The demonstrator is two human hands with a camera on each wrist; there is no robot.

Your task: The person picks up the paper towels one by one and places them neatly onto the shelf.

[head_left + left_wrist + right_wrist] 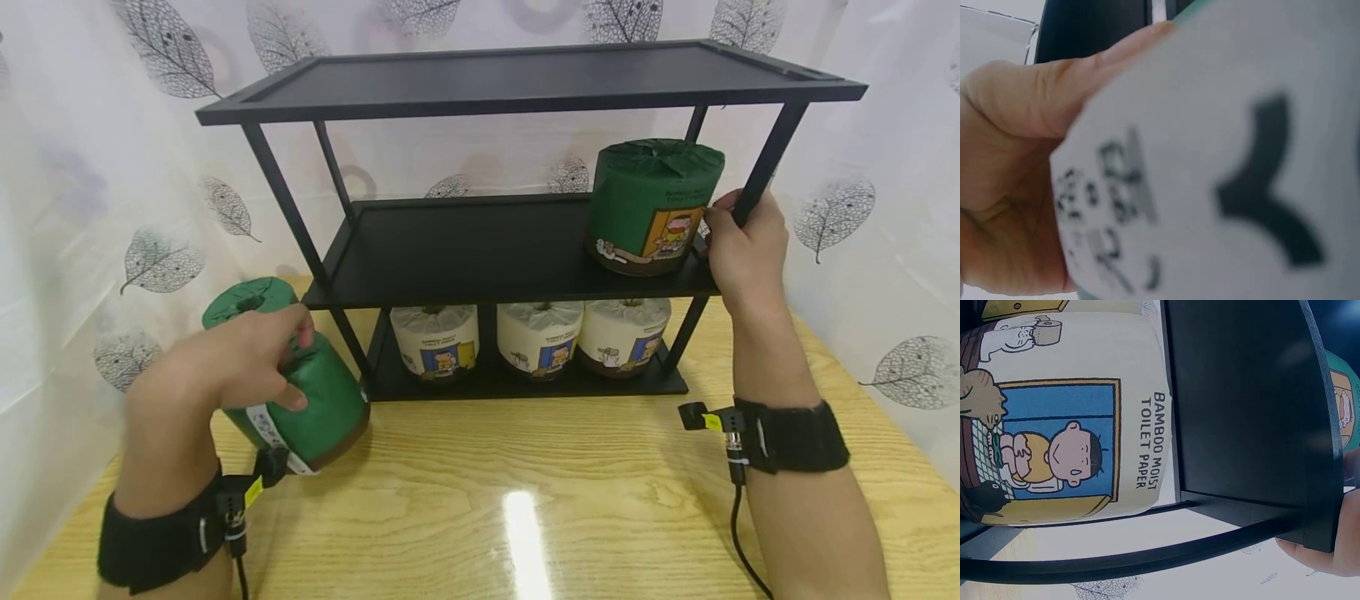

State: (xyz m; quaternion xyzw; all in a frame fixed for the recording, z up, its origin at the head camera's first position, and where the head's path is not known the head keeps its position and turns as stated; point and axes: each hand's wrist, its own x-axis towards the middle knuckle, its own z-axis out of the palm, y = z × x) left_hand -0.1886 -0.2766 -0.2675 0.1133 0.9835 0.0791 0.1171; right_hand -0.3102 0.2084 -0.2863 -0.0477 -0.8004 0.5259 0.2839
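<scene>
A: Head view: your left hand (247, 354) grips a tilted green roll (303, 396) over the wooden worktop (525, 492)?

B: Yes; your right hand (742, 246) clasps the black rack (525, 79) post, with a leaf-print curtain (112, 208) behind.

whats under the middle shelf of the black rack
Three white toilet paper rolls stand in a row on the bottom shelf, under the middle shelf. The middle shelf's front edge covers their tops, and whatever lies behind them is hidden.
</scene>
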